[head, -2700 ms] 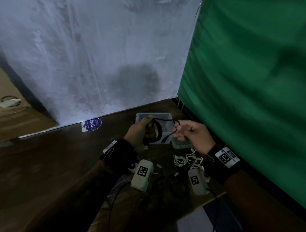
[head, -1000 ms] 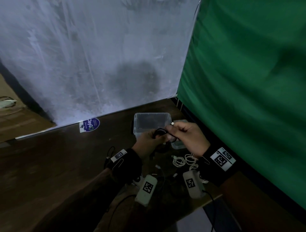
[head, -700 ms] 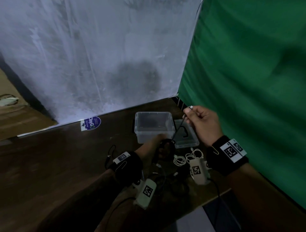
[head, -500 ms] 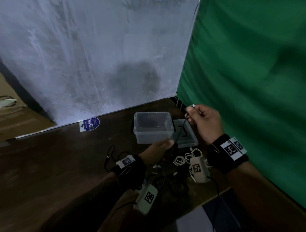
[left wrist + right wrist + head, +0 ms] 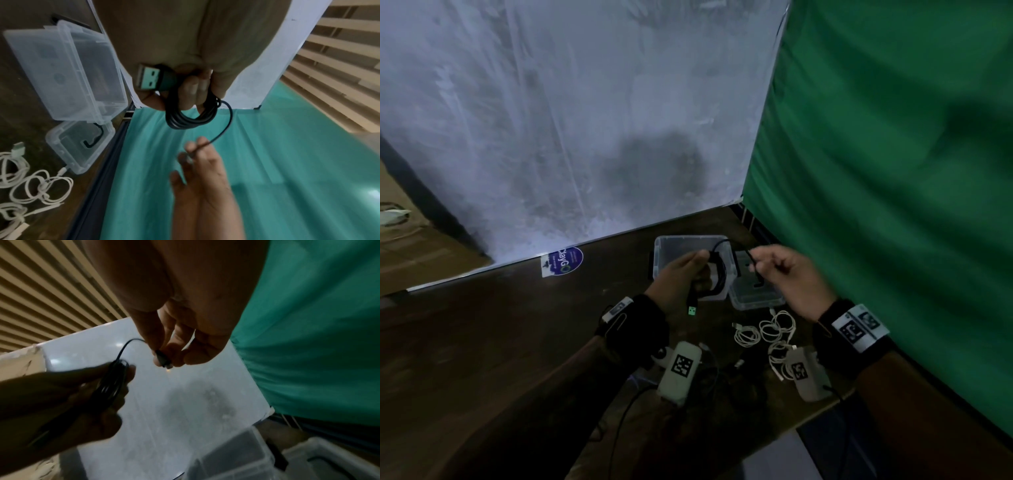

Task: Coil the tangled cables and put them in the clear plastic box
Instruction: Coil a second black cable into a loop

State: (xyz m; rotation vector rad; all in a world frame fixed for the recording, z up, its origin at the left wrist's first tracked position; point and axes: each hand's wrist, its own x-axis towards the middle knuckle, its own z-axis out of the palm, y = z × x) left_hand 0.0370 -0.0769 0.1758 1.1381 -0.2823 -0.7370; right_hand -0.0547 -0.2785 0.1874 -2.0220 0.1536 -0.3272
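Left hand point(image 5: 681, 274) grips thin black cable point(image 5: 185, 123) wound in loops, green-tipped USB plug point(image 5: 150, 78) protruding. Right hand point(image 5: 787, 277) pinches its small free-end connector point(image 5: 163, 361). Both hover above open clear rectangular plastic box point(image 5: 664, 246) on dark table point(image 5: 482, 325).

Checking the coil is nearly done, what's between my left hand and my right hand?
Only a short free arc of the black cable spans from the left hand to the right hand; the left wrist view shows it.
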